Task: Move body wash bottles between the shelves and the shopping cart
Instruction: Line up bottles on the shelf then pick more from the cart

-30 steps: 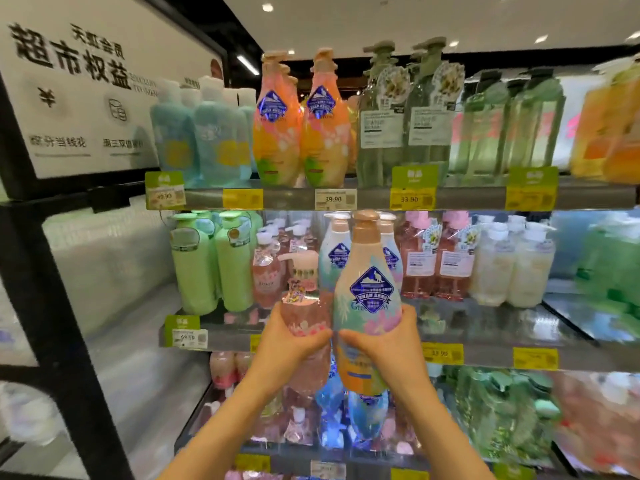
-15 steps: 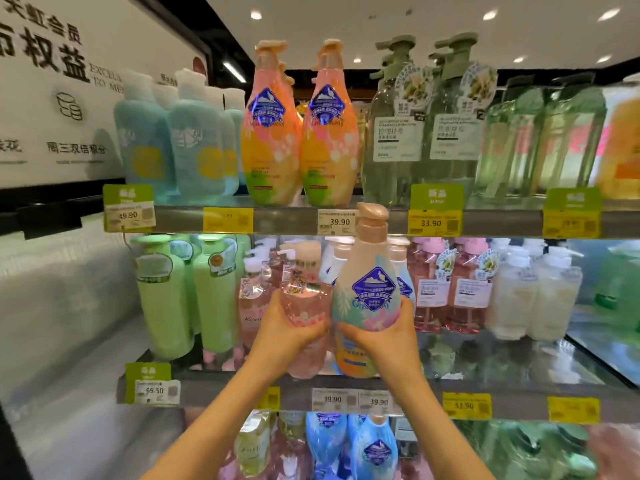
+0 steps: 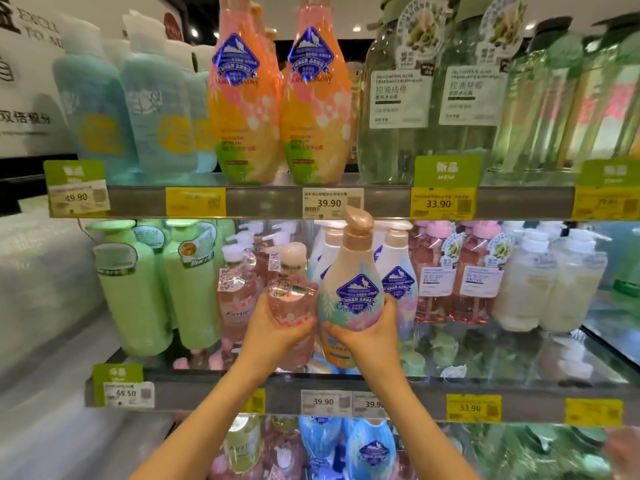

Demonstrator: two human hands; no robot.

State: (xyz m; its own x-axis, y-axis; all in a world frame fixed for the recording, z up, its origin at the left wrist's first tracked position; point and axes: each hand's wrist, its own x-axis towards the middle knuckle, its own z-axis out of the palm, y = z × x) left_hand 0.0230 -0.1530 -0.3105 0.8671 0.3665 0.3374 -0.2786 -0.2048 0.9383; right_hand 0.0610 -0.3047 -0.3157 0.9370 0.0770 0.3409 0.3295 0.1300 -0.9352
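Raised closer to the middle shelf (image 3: 519, 384), two bottles touch: left hand (image 3: 273, 329) fingers wrap a pink bottle (image 3: 294, 310); at its 3 o'clock, right hand (image 3: 367, 336) cups a beige bottle (image 3: 356, 292).

Metal shelf rails (image 3: 263, 200) cross the frame at mid-height and lower down, carrying yellow and green price tags (image 3: 438, 202). A white sign (image 3: 24, 81) fills the upper left. Recessed ceiling lights (image 3: 356, 29), blurred, show at upper centre.
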